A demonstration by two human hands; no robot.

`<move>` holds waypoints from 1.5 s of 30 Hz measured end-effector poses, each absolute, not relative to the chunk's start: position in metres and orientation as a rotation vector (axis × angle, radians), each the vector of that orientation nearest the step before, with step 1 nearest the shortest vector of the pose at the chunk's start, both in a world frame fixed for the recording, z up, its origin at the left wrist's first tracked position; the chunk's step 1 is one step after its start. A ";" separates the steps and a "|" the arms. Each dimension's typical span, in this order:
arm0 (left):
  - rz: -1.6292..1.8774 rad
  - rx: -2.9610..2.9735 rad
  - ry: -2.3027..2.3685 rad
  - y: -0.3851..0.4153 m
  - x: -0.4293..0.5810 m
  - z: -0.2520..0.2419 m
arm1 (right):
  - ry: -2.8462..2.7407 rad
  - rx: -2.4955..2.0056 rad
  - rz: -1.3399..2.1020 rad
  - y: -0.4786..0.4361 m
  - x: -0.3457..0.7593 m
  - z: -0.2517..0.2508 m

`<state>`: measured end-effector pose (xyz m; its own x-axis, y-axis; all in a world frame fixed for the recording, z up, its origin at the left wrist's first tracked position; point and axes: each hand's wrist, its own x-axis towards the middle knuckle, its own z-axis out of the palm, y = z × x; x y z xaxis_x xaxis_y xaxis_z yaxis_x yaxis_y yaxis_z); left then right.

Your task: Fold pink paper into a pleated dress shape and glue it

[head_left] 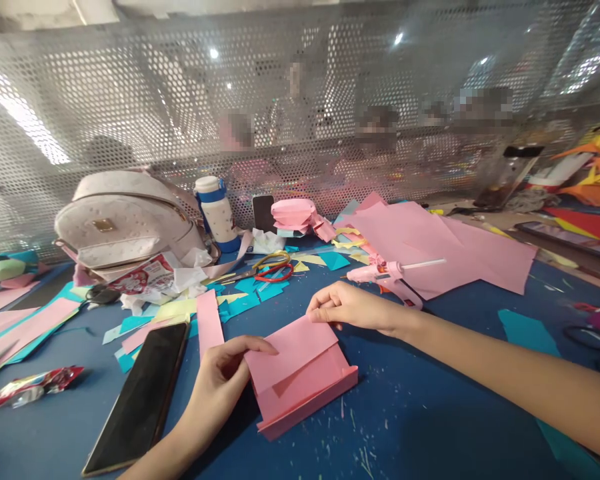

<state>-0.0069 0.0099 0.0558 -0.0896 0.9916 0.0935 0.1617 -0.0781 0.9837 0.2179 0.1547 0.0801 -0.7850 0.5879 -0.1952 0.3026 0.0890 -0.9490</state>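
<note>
Blue table (420,420): one folded pink paper piece (295,353), front centre, pinched by my left hand (223,377) at its left edge and my right hand (347,307) at its far corner, probably to steady it; glue gun (377,272) beyond, within reach.

There are two hands (224,372) (349,309), one glue gun (389,271), one backpack (123,212), one white flask (217,215).
</note>
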 end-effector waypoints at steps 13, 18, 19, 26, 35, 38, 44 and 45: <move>0.742 1.300 1.318 0.011 0.004 0.066 | -2.312 -0.834 1.714 0.130 0.210 0.078; 0.584 1.459 1.325 0.008 0.011 0.066 | -2.337 -0.775 1.699 0.105 0.199 0.079; 0.597 1.488 1.319 0.006 0.012 0.066 | -2.329 -0.767 1.693 0.100 0.198 0.079; 0.682 1.573 1.335 -0.004 0.016 0.071 | -2.317 -0.705 1.669 0.096 0.203 0.090; 0.851 1.450 1.338 0.003 0.006 0.065 | -2.318 -0.752 1.426 0.131 0.218 0.109; 0.906 1.429 1.328 0.004 0.004 0.062 | -2.264 -0.780 1.437 0.135 0.219 0.109; 0.944 1.435 1.370 0.006 0.000 0.057 | -2.214 -0.815 1.447 0.142 0.220 0.107; 0.952 1.432 1.388 0.007 -0.001 0.055 | -2.213 -0.821 1.457 0.144 0.220 0.106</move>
